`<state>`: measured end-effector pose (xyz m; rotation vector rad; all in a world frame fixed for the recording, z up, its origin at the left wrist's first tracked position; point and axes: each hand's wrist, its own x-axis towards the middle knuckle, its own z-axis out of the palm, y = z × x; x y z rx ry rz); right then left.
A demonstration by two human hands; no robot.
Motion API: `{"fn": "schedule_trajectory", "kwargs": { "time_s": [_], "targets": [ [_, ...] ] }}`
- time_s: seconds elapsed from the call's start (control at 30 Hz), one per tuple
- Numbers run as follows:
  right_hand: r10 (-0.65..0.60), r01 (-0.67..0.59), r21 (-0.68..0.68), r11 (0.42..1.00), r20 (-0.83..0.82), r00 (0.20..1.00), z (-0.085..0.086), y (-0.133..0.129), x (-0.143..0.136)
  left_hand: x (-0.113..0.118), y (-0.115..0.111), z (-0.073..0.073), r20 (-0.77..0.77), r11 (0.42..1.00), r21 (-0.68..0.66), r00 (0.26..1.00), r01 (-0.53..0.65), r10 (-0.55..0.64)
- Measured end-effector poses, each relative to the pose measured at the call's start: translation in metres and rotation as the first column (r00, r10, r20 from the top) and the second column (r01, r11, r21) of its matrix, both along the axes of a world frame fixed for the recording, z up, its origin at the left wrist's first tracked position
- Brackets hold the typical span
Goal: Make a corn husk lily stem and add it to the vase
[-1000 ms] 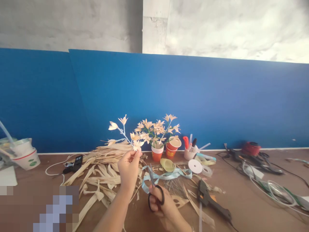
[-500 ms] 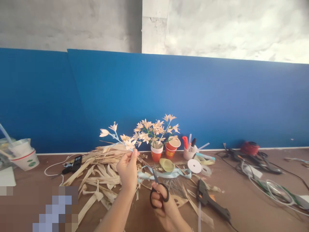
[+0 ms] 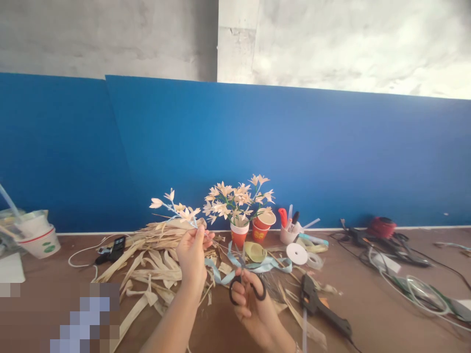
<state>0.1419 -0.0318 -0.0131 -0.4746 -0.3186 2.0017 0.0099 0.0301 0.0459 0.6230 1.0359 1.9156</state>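
Note:
My left hand (image 3: pixel 192 257) pinches the stem of a small spray of cream artificial flowers (image 3: pixel 188 214), with pale blue on its branches. The blossoms lean out to the left above the fingertips. Lower and to the right, the fingers of my right hand (image 3: pixel 253 306) are in the black loops of a pair of scissors (image 3: pixel 243 259). Its blades point up and stand apart. A pale blue ribbon (image 3: pixel 268 264) lies curled just behind them; whether the blades touch it I cannot tell. Several finished flowers (image 3: pixel 241 193) stand in a red-and-white paper cup (image 3: pixel 239 236) behind.
Dried husk strips (image 3: pixel 162 269) spread across the left of the brown table. On the right are a glue gun (image 3: pixel 320 304), a white spool (image 3: pixel 296 253), a pen cup (image 3: pixel 289 234) and tangled cables (image 3: pixel 415 294). A blue partition (image 3: pixel 294 147) closes off the back.
My left hand has shifted slightly left and down with the flower spray, which tilts further left. The scissors have opened and turned more upright. Part of the blue ribbon has moved, with one piece raised.

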Motion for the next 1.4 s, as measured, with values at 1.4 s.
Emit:
{"fn": "schedule_trajectory", "kwargs": {
  "time_s": [1.4],
  "targets": [
    [-0.340, -0.437, 0.115, 0.892, 0.808, -0.480, -0.014, -0.009, -0.006, -0.015, 0.000, 0.013, 0.034, 0.999, -0.011, 0.999, 0.036, -0.036]
  ]
}}
